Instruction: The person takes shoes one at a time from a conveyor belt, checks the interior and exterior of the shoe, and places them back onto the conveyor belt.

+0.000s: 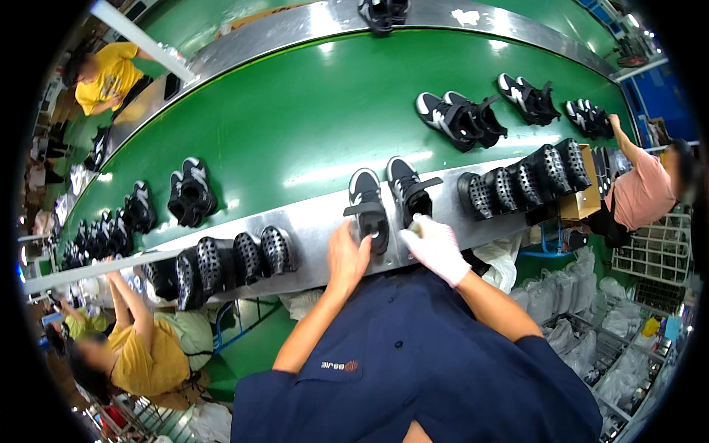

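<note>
Left hand: my bare left hand rests at the heel of the left shoe, fingers curled onto its back end; the grip looks closed on the heel, though my fingertips are hidden behind it.
Right hand: my gloved right hand sits just behind the right shoe, fingers bunched near its heel; I cannot tell whether this grip is closed on anything.
Left shoe: black with a white toe patch, toe pointing away from me, standing on the steel rim at the belt's near edge, a strap hanging open to its left.
Right shoe: same kind, just beside the left shoe, toe away from me, its strap sticking out to the right.
Belt: a green belt curves past in front of me, carrying more black-and-white pairs, well apart from each other.
Lasts: dark perforated lasts stand in a row on the rim to my right, another row to my left.
People: a person in yellow works at my left, a person in pink at my right, a third person across the belt.
</note>
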Motion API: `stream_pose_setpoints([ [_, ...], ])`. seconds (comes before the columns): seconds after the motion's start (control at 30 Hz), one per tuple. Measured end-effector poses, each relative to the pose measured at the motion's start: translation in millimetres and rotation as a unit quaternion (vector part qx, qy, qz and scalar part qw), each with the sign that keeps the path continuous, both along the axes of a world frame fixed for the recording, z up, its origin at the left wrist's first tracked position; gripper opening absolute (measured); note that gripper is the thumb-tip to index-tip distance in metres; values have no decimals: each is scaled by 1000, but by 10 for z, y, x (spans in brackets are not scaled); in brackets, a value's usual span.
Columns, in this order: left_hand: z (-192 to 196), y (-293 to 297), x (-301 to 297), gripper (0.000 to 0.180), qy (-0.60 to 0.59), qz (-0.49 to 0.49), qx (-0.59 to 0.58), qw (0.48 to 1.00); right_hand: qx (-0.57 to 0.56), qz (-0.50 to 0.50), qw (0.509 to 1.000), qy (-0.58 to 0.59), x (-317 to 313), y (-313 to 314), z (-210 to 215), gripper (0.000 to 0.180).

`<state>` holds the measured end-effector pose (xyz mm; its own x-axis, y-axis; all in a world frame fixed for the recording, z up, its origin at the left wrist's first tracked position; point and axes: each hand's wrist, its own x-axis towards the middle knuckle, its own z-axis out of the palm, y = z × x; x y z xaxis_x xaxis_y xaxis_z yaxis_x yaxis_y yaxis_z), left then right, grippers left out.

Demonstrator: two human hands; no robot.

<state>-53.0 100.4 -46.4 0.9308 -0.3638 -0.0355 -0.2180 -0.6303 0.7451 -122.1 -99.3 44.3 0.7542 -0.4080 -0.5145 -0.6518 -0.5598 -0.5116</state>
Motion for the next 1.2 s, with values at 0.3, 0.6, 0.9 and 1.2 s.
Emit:
stream_pose_setpoints([
  [0.3,510,-336,-163,78,71,-268,102,955,-12,-59,995,-76,134,-104,-938,55],
  [0.6,141,-113,1192,30,-99,-67,268,956,-352,75,925,-124,738,-2160,-134,55],
  [0.9,523,818,2529,42,-14,48,455,889,-230,181,956,-4,1347,-2855,-865,48],
  [1.2,339,-478,1224,68,15,-81,-15,996,-209,219,953,-26,1261,-1019,-219,40],
])
